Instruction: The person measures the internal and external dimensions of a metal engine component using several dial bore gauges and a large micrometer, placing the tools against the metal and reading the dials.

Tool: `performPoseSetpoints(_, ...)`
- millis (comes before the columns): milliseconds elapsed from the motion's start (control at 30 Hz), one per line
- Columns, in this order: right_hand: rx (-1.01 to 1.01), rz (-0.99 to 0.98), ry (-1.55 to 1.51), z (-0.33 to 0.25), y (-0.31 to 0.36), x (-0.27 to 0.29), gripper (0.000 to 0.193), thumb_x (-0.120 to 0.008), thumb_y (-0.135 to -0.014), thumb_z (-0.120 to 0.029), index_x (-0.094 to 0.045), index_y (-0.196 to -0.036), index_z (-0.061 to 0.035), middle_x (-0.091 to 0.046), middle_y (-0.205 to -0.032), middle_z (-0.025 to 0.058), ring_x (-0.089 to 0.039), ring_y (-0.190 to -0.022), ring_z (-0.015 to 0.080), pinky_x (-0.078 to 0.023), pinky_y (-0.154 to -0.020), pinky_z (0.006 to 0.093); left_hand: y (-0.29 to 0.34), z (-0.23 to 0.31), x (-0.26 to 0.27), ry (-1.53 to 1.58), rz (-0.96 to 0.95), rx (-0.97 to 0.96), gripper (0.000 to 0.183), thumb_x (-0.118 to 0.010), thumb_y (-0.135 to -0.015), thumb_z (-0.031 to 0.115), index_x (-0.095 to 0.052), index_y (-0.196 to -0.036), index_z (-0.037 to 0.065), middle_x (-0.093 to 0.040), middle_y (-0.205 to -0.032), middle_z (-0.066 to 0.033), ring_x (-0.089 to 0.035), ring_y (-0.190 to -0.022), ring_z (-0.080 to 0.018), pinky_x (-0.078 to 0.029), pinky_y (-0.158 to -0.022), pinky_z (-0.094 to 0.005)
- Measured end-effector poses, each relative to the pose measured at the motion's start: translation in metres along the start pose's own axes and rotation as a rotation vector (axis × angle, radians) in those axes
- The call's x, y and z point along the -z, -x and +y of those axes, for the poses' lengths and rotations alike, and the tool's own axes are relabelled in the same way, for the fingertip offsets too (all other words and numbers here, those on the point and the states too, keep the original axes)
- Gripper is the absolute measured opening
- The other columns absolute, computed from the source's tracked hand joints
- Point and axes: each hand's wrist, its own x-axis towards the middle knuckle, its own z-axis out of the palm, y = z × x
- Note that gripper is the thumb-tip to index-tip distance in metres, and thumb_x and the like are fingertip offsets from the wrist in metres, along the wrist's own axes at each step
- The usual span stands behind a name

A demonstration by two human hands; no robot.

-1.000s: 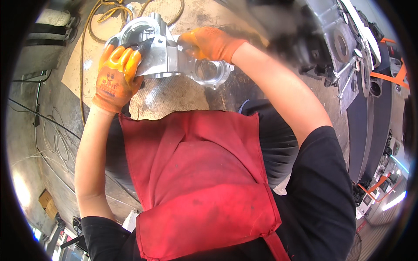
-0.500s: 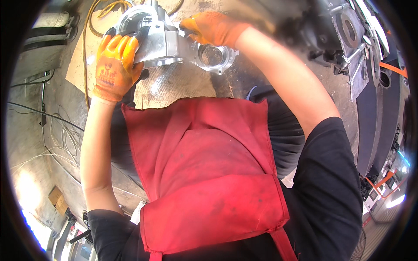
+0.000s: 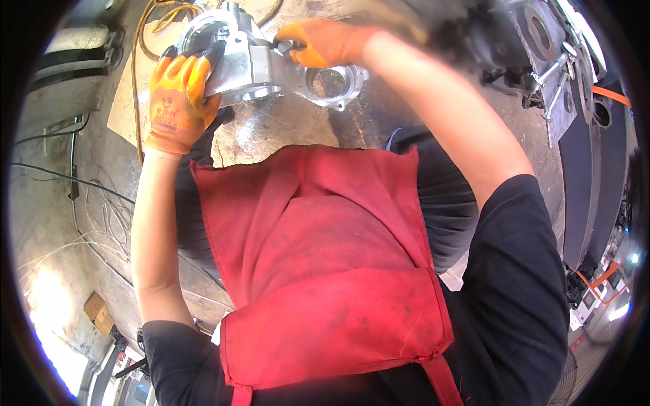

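A silvery cast-metal housing (image 3: pixel 254 71) with a round opening and a ringed flange lies at the top of the view, in front of my knees. My left hand (image 3: pixel 179 95), in an orange glove with dark fingertips, grips its left side, fingers over the rim of the round opening and thumb on the near face. My right hand (image 3: pixel 321 42), also gloved in orange, is at the housing's right part, above the ringed flange (image 3: pixel 330 86). Its fingers are curled closed, with a small grey patch at their tips; whether this is a held piece or the glove's fingertips is unclear.
A flat tan sheet (image 3: pixel 128 108) lies on the floor left of the housing, crossed by a yellow hose (image 3: pixel 137 81). Thin cables (image 3: pixel 101 216) trail farther left. Metal parts with bolts (image 3: pixel 555 74) stand at the right. A red apron (image 3: pixel 325 230) covers my lap.
My right hand has shifted slightly left along the housing, and the grey patch at its fingertips shows more. My left hand keeps its hold. The whole view has shifted slightly.
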Motion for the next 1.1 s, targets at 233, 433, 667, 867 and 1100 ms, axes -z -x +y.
performPoseSetpoints(233, -0.328, 0.108, -0.288, -0.001, -0.012, -0.016, 0.037, -0.059, -0.096, -0.031, -0.066, -0.123, -0.0064, -0.071, -0.109, 0.0132, -0.067, -0.098, 0.0243, -0.05, -0.087, 0.0373, 0.005, -0.003, -0.002, -0.002, -0.117, 0.092, 0.059, -0.08, -0.06, 0.012, -0.054, -0.112, 0.002, -0.061, -0.107, -0.0151, -0.057, -0.103, -0.0372, -0.046, -0.091, -0.0475)
performPoseSetpoints(433, -0.351, 0.168, -0.1, 0.009, -0.019, -0.02, 0.035, -0.061, -0.093, -0.031, -0.066, -0.121, -0.0105, -0.072, -0.109, 0.0147, -0.069, -0.094, 0.0281, -0.052, -0.083, 0.037, 0.009, -0.001, -0.006, -0.028, -0.043, 0.041, 0.062, -0.081, -0.06, 0.012, -0.055, -0.115, 0.001, -0.061, -0.11, -0.0158, -0.057, -0.106, -0.037, -0.044, -0.099, -0.049)
performPoseSetpoints(667, -0.299, 0.116, 0.005, 0.0, -0.021, -0.014, 0.038, -0.062, -0.092, -0.03, -0.064, -0.125, -0.012, -0.07, -0.113, 0.0167, -0.07, -0.099, 0.0304, -0.053, -0.086, 0.0393, 0.009, 0.002, -0.003, -0.021, -0.114, 0.075, 0.062, -0.081, -0.061, 0.013, -0.055, -0.116, 0.001, -0.062, -0.111, -0.0166, -0.057, -0.109, -0.0375, -0.042, -0.104, -0.0498)
performPoseSetpoints(867, -0.415, 0.151, -0.106, -0.023, -0.01, -0.003, 0.037, -0.062, -0.092, -0.033, -0.07, -0.12, -0.0104, -0.07, -0.115, 0.0161, -0.068, -0.102, 0.0298, -0.051, -0.095, 0.0382, -0.004, 0.009, 0.01, -0.009, -0.139, 0.115, 0.06, -0.079, -0.061, 0.014, -0.056, -0.116, 0.002, -0.063, -0.109, -0.014, -0.057, -0.108, -0.0355, -0.04, -0.107, -0.0499)
performPoseSetpoints(1100, -0.47, 0.058, -0.165, -0.029, -0.011, 0.005, 0.038, -0.063, -0.092, -0.031, -0.068, -0.122, -0.0081, -0.07, -0.117, 0.0152, -0.069, -0.104, 0.0269, -0.052, -0.096, 0.0362, -0.006, 0.01, 0.01, 0.002, -0.151, 0.14, 0.057, -0.076, -0.061, 0.015, -0.056, -0.114, 0.005, -0.062, -0.105, -0.0116, -0.057, -0.105, -0.0338, -0.038, -0.107, -0.0503)
